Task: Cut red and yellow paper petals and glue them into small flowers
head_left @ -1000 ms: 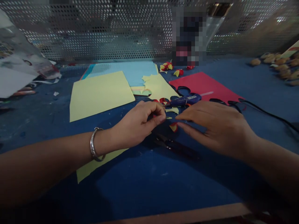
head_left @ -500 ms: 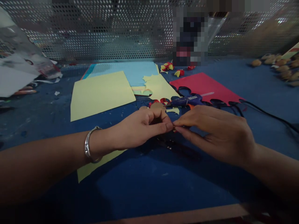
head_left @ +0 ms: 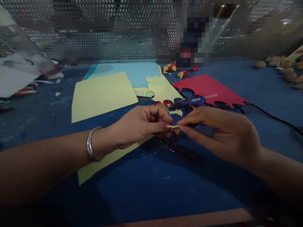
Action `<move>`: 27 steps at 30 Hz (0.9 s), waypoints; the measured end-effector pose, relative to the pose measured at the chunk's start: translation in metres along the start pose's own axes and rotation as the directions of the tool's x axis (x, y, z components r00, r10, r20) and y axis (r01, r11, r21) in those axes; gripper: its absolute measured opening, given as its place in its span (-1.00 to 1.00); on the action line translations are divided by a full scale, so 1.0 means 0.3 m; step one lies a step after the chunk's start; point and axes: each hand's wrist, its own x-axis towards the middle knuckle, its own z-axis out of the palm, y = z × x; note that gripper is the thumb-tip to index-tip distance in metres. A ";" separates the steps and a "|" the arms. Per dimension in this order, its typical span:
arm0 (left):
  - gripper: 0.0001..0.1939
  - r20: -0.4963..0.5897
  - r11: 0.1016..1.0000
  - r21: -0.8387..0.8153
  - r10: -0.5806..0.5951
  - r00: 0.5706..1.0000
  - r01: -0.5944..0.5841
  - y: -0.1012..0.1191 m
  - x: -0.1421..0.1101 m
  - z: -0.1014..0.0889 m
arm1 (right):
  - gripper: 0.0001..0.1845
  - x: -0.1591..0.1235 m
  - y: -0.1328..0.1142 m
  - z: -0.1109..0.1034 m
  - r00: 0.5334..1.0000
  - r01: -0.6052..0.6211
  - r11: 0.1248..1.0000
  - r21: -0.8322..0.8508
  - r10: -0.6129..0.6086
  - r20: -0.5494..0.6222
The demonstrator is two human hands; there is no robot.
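Between my two hands is a small yellow paper piece (head_left: 174,126), seen nearly edge-on. My left hand (head_left: 144,124), with a silver bangle on its wrist, pinches its left end between thumb and fingers. My right hand (head_left: 220,135) grips the other end between thumb and forefinger. Under my hands lies a dark-handled tool (head_left: 184,152), its other end in shadow. Just beyond my fingers, a blue glue gun (head_left: 190,101) with a clear glue stick rests beside red paper scraps (head_left: 167,102).
A yellow sheet (head_left: 104,94) overlaps light-blue paper (head_left: 127,69). Cut yellow (head_left: 163,86) and red paper (head_left: 208,86) lie at the centre right. Small red-yellow paper shapes (head_left: 182,74) sit behind. A black cord (head_left: 272,112) runs right. Brown lumps (head_left: 288,67) are at the far right.
My fingertips have drawn slightly apart, and the yellow paper piece now shows between them. My left hand has shifted a little left, showing more of the dark-handled tool.
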 end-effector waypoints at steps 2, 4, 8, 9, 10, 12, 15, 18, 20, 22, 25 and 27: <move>-0.90 -0.012 0.999 0.045 0.021 1.000 -0.020 0.002 -0.001 0.000 | -0.88 0.001 -0.001 0.002 1.000 -0.005 1.000 -0.004 0.005 0.000; -0.91 -0.020 0.995 0.096 0.037 0.999 -0.035 0.005 -0.002 0.002 | -0.89 0.001 0.000 0.003 1.000 0.003 1.000 -0.018 -0.002 0.004; -0.92 -0.041 0.987 0.163 0.026 0.999 -0.019 0.016 -0.006 0.010 | -0.88 -0.003 0.007 0.007 1.000 0.022 0.999 -0.050 -0.021 0.014; -0.91 -0.056 0.985 0.170 0.013 0.998 -0.004 0.020 -0.007 0.012 | -0.88 -0.004 0.009 0.008 1.000 0.020 0.998 -0.053 -0.020 0.016; -0.89 -0.073 0.984 0.176 0.005 0.997 0.008 0.024 -0.009 0.014 | -0.88 -0.005 0.012 0.008 1.000 0.023 0.998 -0.056 -0.022 0.020; -0.82 -0.078 0.981 0.194 0.006 0.997 0.009 0.033 -0.013 0.014 | -0.88 -0.006 0.016 0.009 0.999 0.041 0.997 -0.062 -0.039 0.036; -0.77 -0.036 0.968 0.251 0.026 0.999 -0.016 0.041 -0.018 0.010 | -0.88 -0.005 0.018 0.008 0.996 0.067 0.995 -0.073 -0.063 0.056; -0.72 -0.038 0.961 0.277 0.026 0.999 -0.014 0.037 -0.020 0.003 | -0.88 -0.004 0.016 0.008 0.997 0.065 0.994 -0.088 -0.060 0.058; -0.71 -0.052 0.963 0.270 0.030 0.998 -0.015 0.032 -0.019 0.000 | -0.89 -0.004 0.015 0.008 0.996 0.068 0.993 -0.097 -0.063 0.056; -0.72 -0.061 0.965 0.262 0.036 0.998 -0.019 0.028 -0.017 -0.001 | -0.90 -0.004 0.014 0.009 0.996 0.081 0.992 -0.099 -0.077 0.052; -0.73 -0.061 0.967 0.253 0.039 0.997 -0.023 0.027 -0.014 -0.001 | -0.91 -0.004 0.015 0.010 0.995 0.085 0.993 -0.080 -0.081 0.052; -0.74 -0.055 0.968 0.251 0.038 0.998 -0.023 0.028 -0.013 -0.001 | -0.90 -0.004 0.016 0.011 0.996 0.074 0.995 -0.072 -0.070 0.057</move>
